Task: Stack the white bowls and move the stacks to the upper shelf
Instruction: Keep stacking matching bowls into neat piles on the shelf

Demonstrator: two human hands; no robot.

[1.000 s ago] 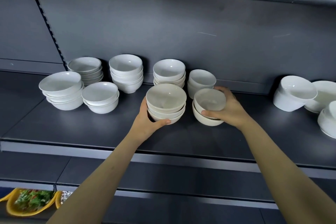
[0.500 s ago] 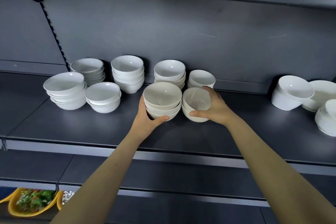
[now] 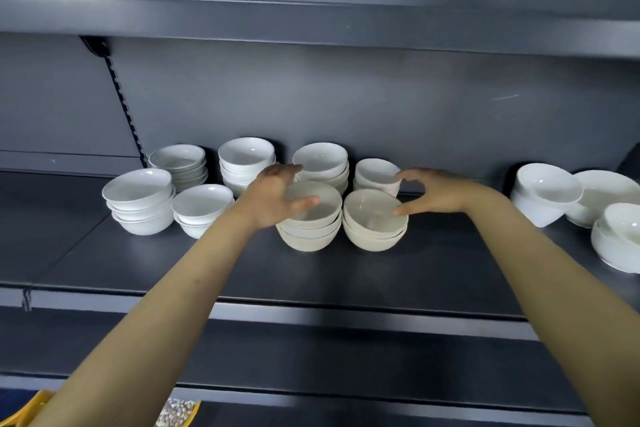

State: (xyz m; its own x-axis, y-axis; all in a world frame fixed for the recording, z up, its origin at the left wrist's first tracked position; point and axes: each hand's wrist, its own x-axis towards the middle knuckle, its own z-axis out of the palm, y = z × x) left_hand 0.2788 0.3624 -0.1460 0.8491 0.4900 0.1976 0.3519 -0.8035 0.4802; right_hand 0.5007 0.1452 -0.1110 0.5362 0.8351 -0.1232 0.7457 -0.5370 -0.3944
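Two short stacks of white bowls stand side by side on the dark shelf (image 3: 346,274): a left stack (image 3: 311,232) and a right stack (image 3: 372,230). My left hand (image 3: 273,198) hovers over the left stack's left rim, fingers spread, thumb over the bowl's mouth. My right hand (image 3: 433,192) hovers just right of the right stack's rim, fingers apart and curved. Neither hand grips a bowl. More white bowl stacks sit behind and to the left: (image 3: 140,201), (image 3: 201,208), (image 3: 180,165), (image 3: 246,159), (image 3: 322,163), (image 3: 377,175).
The upper shelf's edge (image 3: 311,24) runs across the top of the view. Tilted white bowls (image 3: 547,194) lie in a loose group at the far right of the shelf. A yellow basket (image 3: 31,409) shows at the bottom left, below the lower shelf (image 3: 311,357).
Both hands have let go of the two front stacks and lifted slightly, fingers spread. The stacks now rest on the shelf. The view has tilted up, showing the upper shelf.
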